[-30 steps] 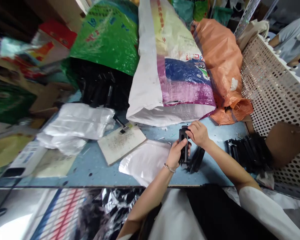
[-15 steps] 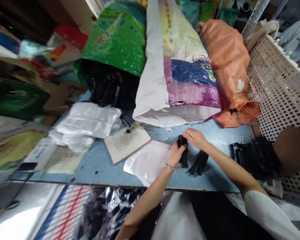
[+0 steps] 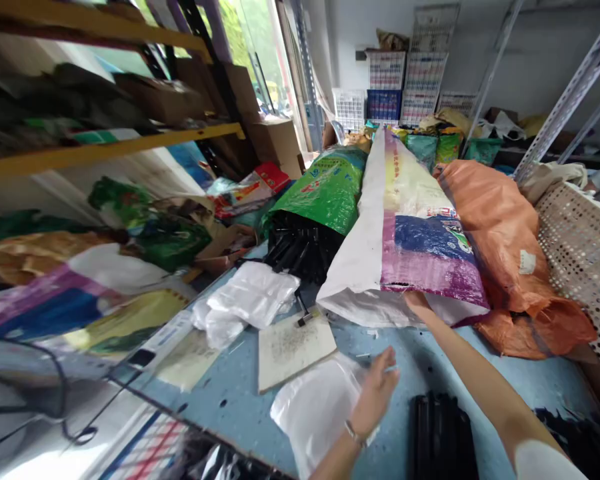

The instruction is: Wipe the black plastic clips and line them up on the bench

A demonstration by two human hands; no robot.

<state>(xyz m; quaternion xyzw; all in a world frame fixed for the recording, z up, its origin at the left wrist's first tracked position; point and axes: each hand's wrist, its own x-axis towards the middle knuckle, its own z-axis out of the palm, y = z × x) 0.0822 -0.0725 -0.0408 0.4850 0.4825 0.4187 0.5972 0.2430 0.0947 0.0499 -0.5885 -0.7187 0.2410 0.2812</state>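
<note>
My left hand hovers over the blue table by the clear plastic bags, fingers apart with nothing in them. My right hand reaches into the mouth of the large white and purple woven sack; its fingers are hidden inside. Below my right forearm lies a bundle of slim black parts. More black pieces lie at the lower right edge. What exact kind the black parts are, I cannot make out.
A green sack spills black parts behind folded plastic bags. A stained board carries a small black tool. An orange sack and a perforated basket stand on the right.
My right hand has moved from the black parts forward into the sack's mouth. My left hand has let go of the black piece it held. The view has tilted up.
</note>
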